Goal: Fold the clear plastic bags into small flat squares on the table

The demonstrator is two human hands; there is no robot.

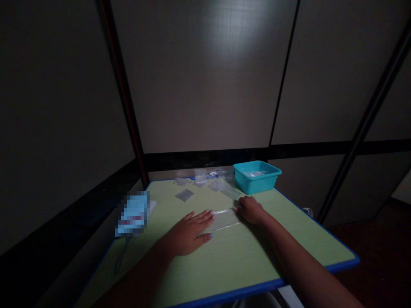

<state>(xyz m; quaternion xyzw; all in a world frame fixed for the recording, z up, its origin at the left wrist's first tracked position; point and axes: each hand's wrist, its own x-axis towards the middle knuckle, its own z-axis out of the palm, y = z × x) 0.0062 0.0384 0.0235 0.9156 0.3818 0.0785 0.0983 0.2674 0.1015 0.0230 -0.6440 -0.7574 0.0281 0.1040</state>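
Observation:
A clear plastic bag (223,220) lies flat on the pale green table between my hands. My left hand (194,231) rests palm down on the bag's left part, its fingers stretched and slightly spread. At the bag's right end my right hand (249,208) has its fingers curled in, the thumb touching the plastic edge. Just beyond lie more clear plastic bags: a small square one (184,195), a long one (230,191) and several crumpled ones (201,176) toward the back edge.
A turquoise plastic basin (258,182) with clear plastic inside stands at the back right corner. On the left side lies a blurred light-blue item (132,216) with a thin handle. The table (224,265) has a blue edge, with wall panels behind it.

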